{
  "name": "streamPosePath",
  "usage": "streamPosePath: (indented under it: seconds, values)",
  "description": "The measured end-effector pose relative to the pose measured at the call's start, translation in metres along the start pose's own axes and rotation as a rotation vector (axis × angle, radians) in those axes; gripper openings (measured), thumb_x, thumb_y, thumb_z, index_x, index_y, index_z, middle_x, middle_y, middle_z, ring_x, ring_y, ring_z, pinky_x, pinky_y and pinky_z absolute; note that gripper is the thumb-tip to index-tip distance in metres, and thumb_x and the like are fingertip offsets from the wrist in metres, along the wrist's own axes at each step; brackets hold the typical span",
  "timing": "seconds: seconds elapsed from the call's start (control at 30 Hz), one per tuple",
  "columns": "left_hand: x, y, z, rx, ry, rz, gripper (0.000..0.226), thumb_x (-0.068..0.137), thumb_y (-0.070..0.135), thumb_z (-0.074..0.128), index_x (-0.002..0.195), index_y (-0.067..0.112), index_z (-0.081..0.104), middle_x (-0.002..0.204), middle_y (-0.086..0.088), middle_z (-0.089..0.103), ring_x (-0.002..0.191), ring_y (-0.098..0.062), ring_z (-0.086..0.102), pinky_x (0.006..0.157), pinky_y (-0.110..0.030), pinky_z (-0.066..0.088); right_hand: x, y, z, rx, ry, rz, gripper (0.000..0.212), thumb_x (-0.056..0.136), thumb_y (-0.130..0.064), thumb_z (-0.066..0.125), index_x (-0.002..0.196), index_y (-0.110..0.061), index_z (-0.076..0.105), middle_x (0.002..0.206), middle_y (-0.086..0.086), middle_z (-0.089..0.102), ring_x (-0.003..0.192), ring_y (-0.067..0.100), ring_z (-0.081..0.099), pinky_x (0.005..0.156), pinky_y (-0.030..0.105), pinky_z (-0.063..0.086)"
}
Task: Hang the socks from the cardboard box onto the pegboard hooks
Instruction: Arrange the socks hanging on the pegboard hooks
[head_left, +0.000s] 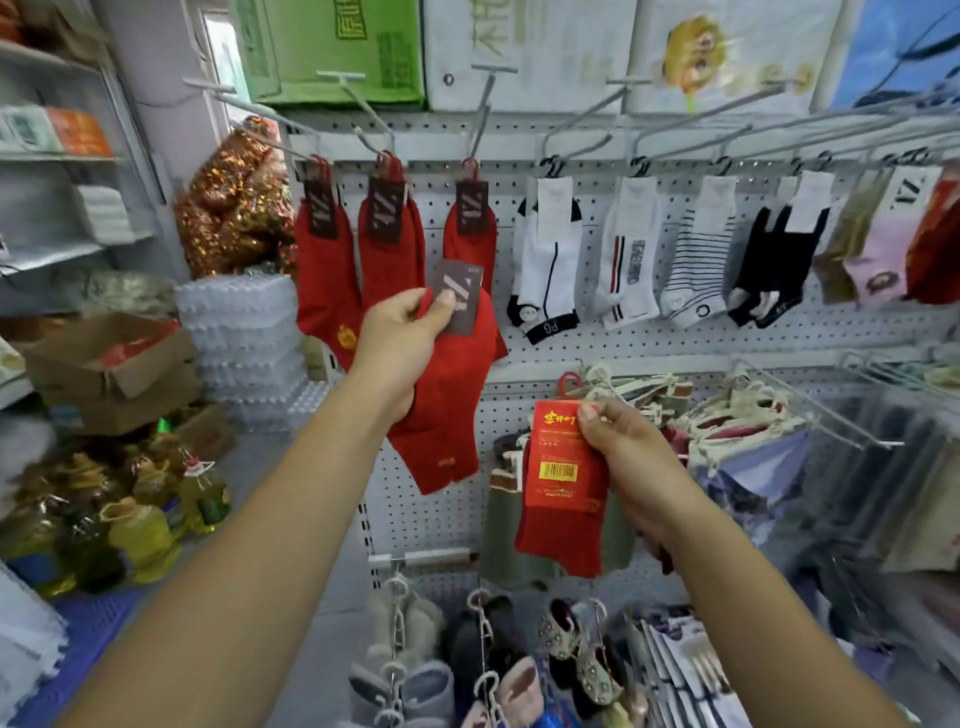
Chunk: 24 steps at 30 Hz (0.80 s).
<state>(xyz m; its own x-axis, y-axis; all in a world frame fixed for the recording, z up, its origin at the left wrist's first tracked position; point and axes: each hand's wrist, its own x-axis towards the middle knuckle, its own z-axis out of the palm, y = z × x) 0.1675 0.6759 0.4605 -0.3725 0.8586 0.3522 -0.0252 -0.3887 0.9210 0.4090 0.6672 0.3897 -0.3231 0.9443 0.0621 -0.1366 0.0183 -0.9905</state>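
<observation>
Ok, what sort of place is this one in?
Probably a small shop: a pegboard with rows of tagged socks on hooks, a barcode label on the red pair in the right hand, and oil bottles on the floor.

Held socks (447, 405) red (tag (462, 299) dark grey); hung socks (693, 260) white, black-striped; pegboard (623, 348) white.

Far up along the top sit a green carton (332, 47), a white carton (524, 52) just right of it, and further right a carton printed with a cartoon figure (727, 52). At far left a shiny orange-gold foil bundle (234, 202) rests above a stack of clear plastic trays (244, 343). Left of these stands metal shelving (62, 156) holding folded white cloths (104, 213). On the floor at near left stand yellow oil bottles (140, 535) beside a blue mat (88, 639). Near the bottom, grey slippers (405, 680) hang on clips, with beaded shoes (587, 649) to their right.
</observation>
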Motion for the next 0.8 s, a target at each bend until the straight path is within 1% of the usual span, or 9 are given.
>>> streamPosePath:
  seconds: [0.13,0.23,0.37,0.47,0.53,0.6,0.7,0.73,0.8]
  values:
    - [0.058,0.02,0.016,0.091,0.034,0.123,0.017,0.098,0.027,0.064,0.087,0.025,0.077,0.095,-0.001,0.078,0.085,-0.018,0.071,0.089,-0.05,0.057,0.027,-0.024,0.008,0.015,0.095,-0.111,0.017,0.102,-0.03,0.057,0.101,-0.013,0.059,0.078,-0.002,0.076,0.072,0.016,0.075,0.058,0.024,0.057]
    - [0.088,0.025,0.027,0.162,0.069,0.212,0.02,0.099,0.028,0.061,0.083,0.03,0.073,0.093,0.003,0.076,0.086,-0.015,0.068,0.092,-0.049,0.056,0.041,-0.036,0.011,0.043,0.134,-0.161,0.018,0.101,-0.032,0.058,0.096,-0.015,0.059,0.079,0.001,0.076,0.073,0.019,0.075,0.058,0.025,0.057]
    - [0.118,0.02,0.033,0.283,-0.001,0.234,0.013,0.099,0.024,0.063,0.092,0.024,0.074,0.098,-0.009,0.077,0.094,-0.029,0.073,0.089,-0.051,0.057,0.054,-0.041,0.013,0.072,0.183,-0.185,0.018,0.1,-0.032,0.059,0.099,-0.014,0.062,0.084,0.002,0.077,0.078,0.022,0.076,0.061,0.029,0.059]
    - [0.139,0.021,0.033,0.381,-0.013,0.287,0.015,0.098,0.023,0.064,0.087,0.02,0.075,0.085,-0.003,0.073,0.076,-0.019,0.065,0.075,-0.044,0.058,0.062,-0.041,0.014,0.067,0.22,-0.192,0.019,0.1,-0.032,0.059,0.104,-0.014,0.064,0.089,0.004,0.078,0.083,0.024,0.076,0.067,0.033,0.06]
    - [0.152,0.024,0.034,0.4,-0.019,0.302,0.017,0.097,0.022,0.065,0.083,0.02,0.074,0.078,0.0,0.068,0.072,-0.015,0.058,0.066,-0.035,0.05,0.066,-0.042,0.013,0.057,0.234,-0.204,0.017,0.1,-0.032,0.059,0.099,-0.016,0.063,0.091,0.005,0.077,0.084,0.024,0.076,0.07,0.036,0.061]
    - [0.162,0.026,0.036,0.404,-0.004,0.302,0.017,0.097,0.023,0.066,0.086,0.016,0.075,0.08,-0.002,0.069,0.073,-0.017,0.058,0.068,-0.032,0.045,0.069,-0.045,0.012,0.044,0.245,-0.211,0.017,0.1,-0.033,0.058,0.096,-0.017,0.062,0.092,0.005,0.077,0.086,0.026,0.076,0.075,0.041,0.062]
    - [0.172,0.027,0.042,0.343,0.033,0.271,0.015,0.098,0.023,0.063,0.089,0.021,0.075,0.085,-0.004,0.075,0.074,-0.016,0.063,0.069,-0.03,0.049,0.074,-0.048,0.011,0.036,0.26,-0.216,0.018,0.1,-0.033,0.059,0.098,-0.015,0.062,0.091,0.004,0.077,0.087,0.027,0.076,0.079,0.044,0.062]
    - [0.174,0.026,0.044,0.328,0.06,0.253,0.017,0.099,0.023,0.062,0.088,0.021,0.075,0.074,0.001,0.071,0.065,-0.011,0.058,0.064,-0.027,0.047,0.075,-0.049,0.01,0.038,0.259,-0.219,0.018,0.1,-0.034,0.059,0.097,-0.016,0.062,0.09,0.004,0.077,0.086,0.026,0.076,0.077,0.043,0.062]
    - [0.177,0.021,0.046,0.33,0.121,0.207,0.02,0.099,0.021,0.061,0.088,0.016,0.076,0.056,0.012,0.052,0.05,-0.004,0.042,0.052,-0.021,0.035,0.077,-0.05,0.009,0.037,0.258,-0.229,0.017,0.1,-0.034,0.059,0.093,-0.018,0.062,0.088,0.002,0.077,0.084,0.024,0.076,0.071,0.039,0.062]
